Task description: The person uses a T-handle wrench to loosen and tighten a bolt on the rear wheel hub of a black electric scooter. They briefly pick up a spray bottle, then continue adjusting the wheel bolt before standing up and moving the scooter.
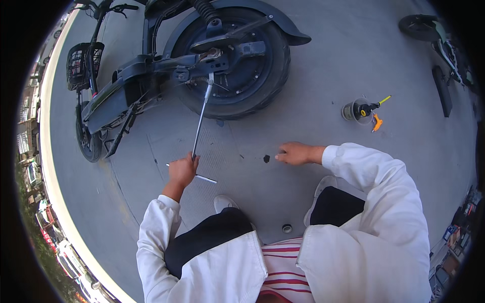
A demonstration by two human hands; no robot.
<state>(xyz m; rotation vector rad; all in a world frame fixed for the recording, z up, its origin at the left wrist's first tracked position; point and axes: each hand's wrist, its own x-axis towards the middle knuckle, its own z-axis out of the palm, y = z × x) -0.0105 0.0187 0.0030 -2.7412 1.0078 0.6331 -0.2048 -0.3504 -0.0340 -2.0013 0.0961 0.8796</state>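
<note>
My left hand (183, 170) is closed around the shaft of a T-handle wrench (200, 123), just above its crossbar. The wrench's far end meets the metal bracket (212, 65) beside the rear wheel (255, 93) of a dark electric scooter (126, 83). From here I cannot make out the fastener at that end. Over the ground to the right, my right hand (297, 153) reaches leftward with thumb and forefinger apart and nothing visible between them. Just left of its fingertips lies a small black piece (266, 158).
A round container (348, 111) with a black-and-yellow tool stands to the right, an orange-handled tool (377, 122) beside it. Between my feet sits a small dark cylindrical part (287, 229). Another two-wheeler (444, 48) is at the far right. Parked vehicles line the left edge.
</note>
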